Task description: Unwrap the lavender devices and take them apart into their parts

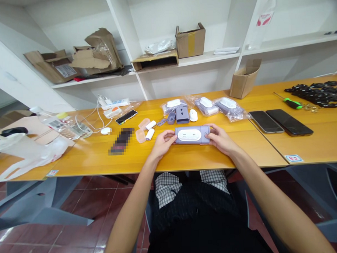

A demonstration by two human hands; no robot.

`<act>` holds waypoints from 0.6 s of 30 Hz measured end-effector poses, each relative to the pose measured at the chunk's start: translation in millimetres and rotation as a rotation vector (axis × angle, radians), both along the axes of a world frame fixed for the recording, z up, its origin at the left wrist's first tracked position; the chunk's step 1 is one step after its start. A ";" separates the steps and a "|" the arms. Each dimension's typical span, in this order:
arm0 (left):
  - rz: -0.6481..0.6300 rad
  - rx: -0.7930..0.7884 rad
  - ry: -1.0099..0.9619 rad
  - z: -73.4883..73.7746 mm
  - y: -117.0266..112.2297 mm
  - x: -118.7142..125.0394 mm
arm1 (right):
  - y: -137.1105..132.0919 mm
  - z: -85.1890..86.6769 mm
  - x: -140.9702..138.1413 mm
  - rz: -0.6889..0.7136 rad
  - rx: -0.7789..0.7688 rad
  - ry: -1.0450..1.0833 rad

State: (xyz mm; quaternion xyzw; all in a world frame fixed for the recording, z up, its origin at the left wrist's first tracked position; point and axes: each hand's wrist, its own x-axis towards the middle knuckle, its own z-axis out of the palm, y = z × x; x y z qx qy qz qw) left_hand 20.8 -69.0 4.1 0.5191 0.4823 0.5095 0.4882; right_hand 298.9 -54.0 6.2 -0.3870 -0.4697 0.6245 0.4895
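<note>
The left hand [165, 142] and right hand [221, 138], partly curled, gripped a purple case [189, 135] between them over the tabletop [236, 160], where a leftward slip might have knocked the nearby white cylinder [150, 134].

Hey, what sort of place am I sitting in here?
Probably a shared workroom or small assembly space: bagged purple-and-white devices lie on the long wooden table, a green-handled screwdriver lies farther right, and opened cardboard boxes sit on the white shelves behind.
</note>
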 end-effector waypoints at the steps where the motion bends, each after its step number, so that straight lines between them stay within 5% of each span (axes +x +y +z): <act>1: 0.015 0.007 -0.002 -0.6 0.5 -0.3 | -0.6 0.4 -0.4 0.002 0.004 -0.001; 9: 0.061 -0.009 0.001 -1.1 1.0 1.9 | -0.2 0.2 -1.9 -0.029 0.010 0.007; 18: -0.031 -0.112 -0.062 -3.2 -1.1 0.0 | 1.5 -4.0 0.7 -0.004 0.021 0.012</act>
